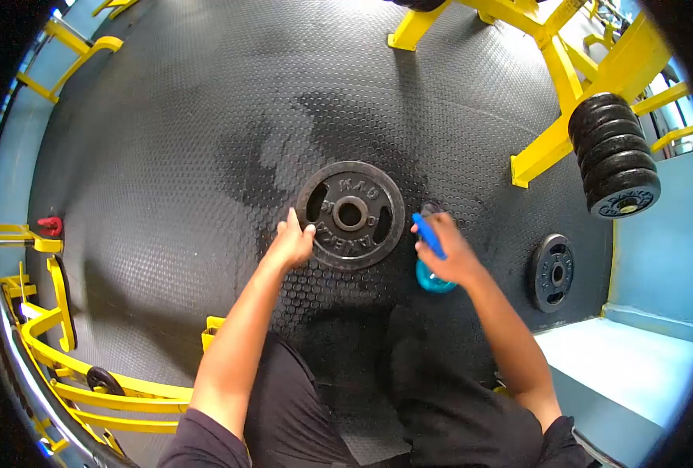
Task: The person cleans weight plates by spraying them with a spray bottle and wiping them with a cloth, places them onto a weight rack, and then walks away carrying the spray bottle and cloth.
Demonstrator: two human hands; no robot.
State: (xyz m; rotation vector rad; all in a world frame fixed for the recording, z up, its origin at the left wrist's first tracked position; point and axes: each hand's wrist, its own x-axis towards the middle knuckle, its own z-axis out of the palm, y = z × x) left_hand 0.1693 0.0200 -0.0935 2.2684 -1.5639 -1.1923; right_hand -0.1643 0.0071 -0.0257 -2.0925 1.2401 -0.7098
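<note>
A round, dark metal weight plate (344,253) with raised lettering and a centre hole faces me above the black floor. My left hand (288,243) is closed on its lower left rim, thumb on the face near a slot. To the right of the plate, my right hand (452,251) is wrapped around a spray bottle (434,282) with a blue trigger head and blue-green lower part. The right hand is slightly blurred. Whether the plate lies fully flat cannot be told.
Wet patches mark the rubber floor (183,148) beyond the plate. A yellow rack (545,148) holding several black plates (612,148) stands at upper right. Another plate (553,273) rests on the right. Yellow gym frames (120,382) line the left, near a red object (50,226).
</note>
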